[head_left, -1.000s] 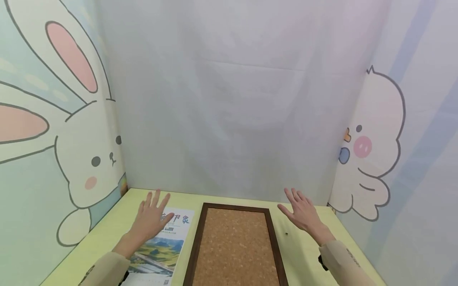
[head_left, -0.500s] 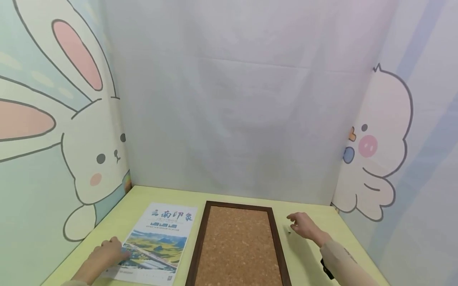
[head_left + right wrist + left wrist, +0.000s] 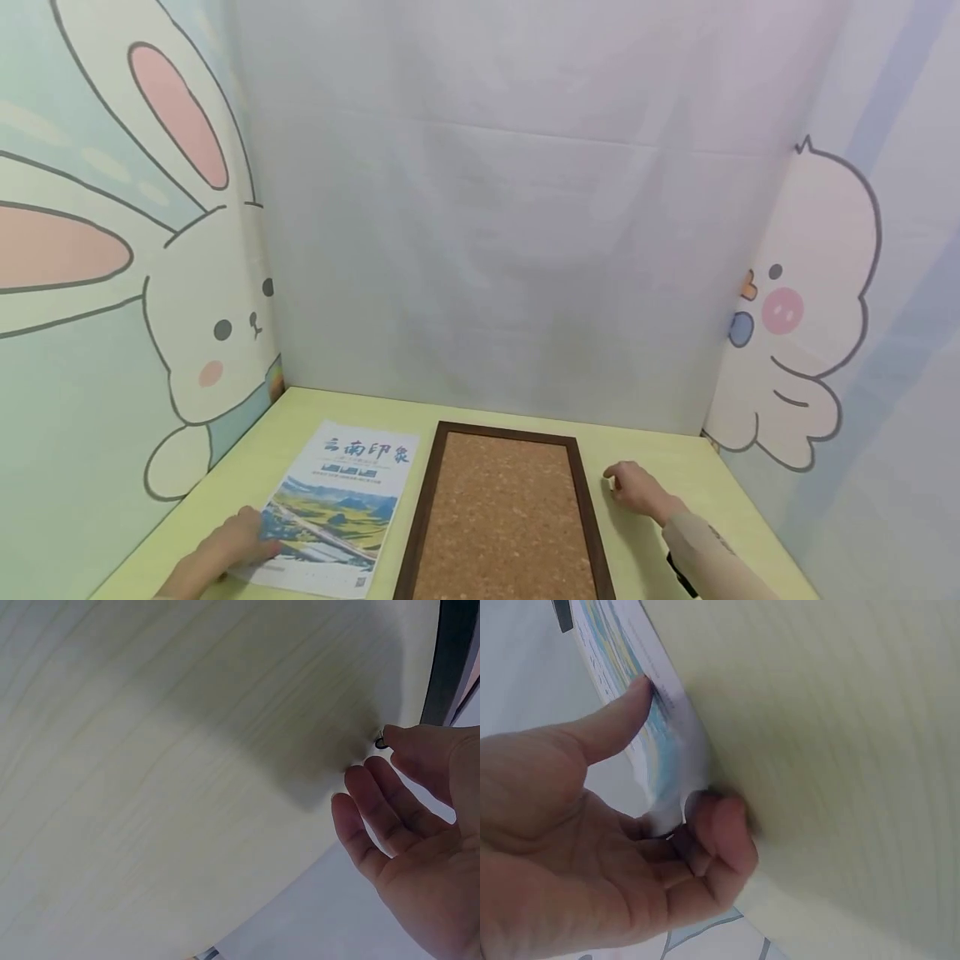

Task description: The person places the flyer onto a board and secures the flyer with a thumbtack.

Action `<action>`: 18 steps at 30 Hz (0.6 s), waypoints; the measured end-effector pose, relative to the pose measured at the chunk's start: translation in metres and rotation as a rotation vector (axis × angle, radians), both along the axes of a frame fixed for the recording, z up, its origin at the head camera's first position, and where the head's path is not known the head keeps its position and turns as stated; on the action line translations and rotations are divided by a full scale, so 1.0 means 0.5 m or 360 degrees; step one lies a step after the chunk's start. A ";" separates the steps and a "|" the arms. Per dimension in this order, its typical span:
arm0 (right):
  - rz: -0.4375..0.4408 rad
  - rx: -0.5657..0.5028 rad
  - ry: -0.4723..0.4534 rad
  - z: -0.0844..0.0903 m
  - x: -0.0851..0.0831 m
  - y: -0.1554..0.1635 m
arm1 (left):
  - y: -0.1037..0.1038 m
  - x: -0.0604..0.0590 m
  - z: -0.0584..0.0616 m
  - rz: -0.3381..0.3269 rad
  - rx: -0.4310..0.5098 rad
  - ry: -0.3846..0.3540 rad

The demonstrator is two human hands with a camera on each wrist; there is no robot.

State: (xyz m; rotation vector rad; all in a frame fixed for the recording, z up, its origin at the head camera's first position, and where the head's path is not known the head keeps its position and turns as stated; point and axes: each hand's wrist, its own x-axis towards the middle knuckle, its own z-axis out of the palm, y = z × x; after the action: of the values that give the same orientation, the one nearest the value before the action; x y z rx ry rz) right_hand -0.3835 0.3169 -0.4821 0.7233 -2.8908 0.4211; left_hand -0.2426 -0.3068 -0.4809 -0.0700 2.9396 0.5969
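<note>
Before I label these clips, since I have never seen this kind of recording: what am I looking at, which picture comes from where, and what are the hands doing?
No machine here: a person works with bare hands and wears three cameras. The wide picture comes from the head and looks down at a pale green table between cartoon wall panels. The two close-ups come from the wrists.

On the table lie a printed poster and, to its right, a dark-framed cork board.

The left hand pinches the poster's near left corner; the left wrist view shows thumb and fingers on the lifted paper edge. The right hand rests right of the board, its fingertips at a tiny dark object, too small to identify; a firm grip is not visible.
</note>
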 end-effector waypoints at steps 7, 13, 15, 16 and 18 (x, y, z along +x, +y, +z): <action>0.0074 0.0022 0.0063 -0.007 -0.005 -0.001 | 0.011 -0.006 -0.018 0.0100 0.0248 0.0038; 0.0054 0.0029 0.0102 -0.011 -0.009 -0.007 | 0.008 -0.014 -0.024 0.0116 0.0244 0.0014; 0.0046 0.0030 0.0106 -0.012 -0.010 -0.008 | 0.007 -0.018 -0.025 0.0118 0.0248 -0.0006; 0.0042 0.0028 0.0104 -0.012 -0.009 -0.009 | 0.006 -0.019 -0.026 0.0121 0.0259 -0.0017; 0.0031 0.0031 0.0107 -0.011 -0.009 -0.008 | 0.005 -0.021 -0.027 0.0133 0.0284 -0.0054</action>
State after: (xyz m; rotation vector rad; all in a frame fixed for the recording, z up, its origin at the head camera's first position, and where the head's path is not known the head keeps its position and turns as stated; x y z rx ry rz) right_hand -0.3879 0.3127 -0.4877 0.7540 -2.8309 0.3643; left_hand -0.2530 -0.3044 -0.4943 -0.1820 2.8485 0.8584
